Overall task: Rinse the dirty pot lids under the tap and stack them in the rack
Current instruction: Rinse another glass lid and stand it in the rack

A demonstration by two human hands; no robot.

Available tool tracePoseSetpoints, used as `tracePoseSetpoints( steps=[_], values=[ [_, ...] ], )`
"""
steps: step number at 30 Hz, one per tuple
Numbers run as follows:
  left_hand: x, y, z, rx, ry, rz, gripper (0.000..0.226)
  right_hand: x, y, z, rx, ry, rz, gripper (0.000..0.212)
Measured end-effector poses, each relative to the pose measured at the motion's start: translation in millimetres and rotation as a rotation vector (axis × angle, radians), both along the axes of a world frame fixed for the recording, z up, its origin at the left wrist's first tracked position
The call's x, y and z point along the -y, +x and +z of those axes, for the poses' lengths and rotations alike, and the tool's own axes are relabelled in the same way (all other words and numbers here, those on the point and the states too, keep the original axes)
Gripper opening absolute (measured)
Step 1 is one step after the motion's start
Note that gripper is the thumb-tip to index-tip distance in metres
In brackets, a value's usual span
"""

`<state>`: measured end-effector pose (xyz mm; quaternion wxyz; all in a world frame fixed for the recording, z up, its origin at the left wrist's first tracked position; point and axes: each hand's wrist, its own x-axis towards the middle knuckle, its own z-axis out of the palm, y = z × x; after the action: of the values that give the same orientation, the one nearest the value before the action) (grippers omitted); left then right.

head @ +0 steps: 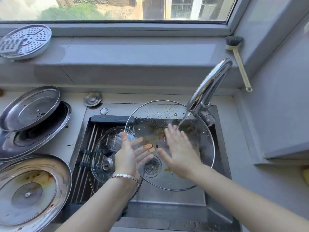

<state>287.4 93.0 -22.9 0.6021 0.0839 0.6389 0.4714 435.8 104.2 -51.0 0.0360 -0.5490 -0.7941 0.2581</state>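
Sink [167, 196] is busy: I've got the big glass lid [200, 144] tilted under the tap [209, 87] so water runs off it. The rack [87, 148] on the left holds one smaller lid [103, 158]. My left hand [127, 156] pinches the rim to steady it, thumb on top, fingers spread beneath. My right hand [178, 148] is flat, fingers spread, rubbing gunk.

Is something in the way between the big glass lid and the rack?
Yes. A smaller glass lid already lies on the rack, right beside the big glass lid the left hand holds.
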Motion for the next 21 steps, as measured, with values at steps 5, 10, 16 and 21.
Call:
tracePoseSetpoints(
  steps=[5, 10, 16, 21],
  values=[
    [4.4, 0.6, 3.7, 0.002, 0.006, -0.007, 0.062, 1.7, -4.7, -0.4, 0.095, 0.039, 0.127, 0.084],
    [10.4, -1.9, 5.8, -0.026, 0.003, -0.021, 0.066, 8.9, 0.2, 1.5, 0.094, -0.012, 0.177, 0.086],
    [14.8, -0.2, 6.5, -0.015, -0.006, -0.039, 0.067, -0.8, 14.2, 4.1, 0.154, 0.023, 0.030, 0.087],
    [18.8, 6.9, 9.7, 0.014, -0.021, -0.087, 0.064, 7.8, -13.7, 7.2, 0.022, 0.082, 0.301, 0.080]
  ],
)
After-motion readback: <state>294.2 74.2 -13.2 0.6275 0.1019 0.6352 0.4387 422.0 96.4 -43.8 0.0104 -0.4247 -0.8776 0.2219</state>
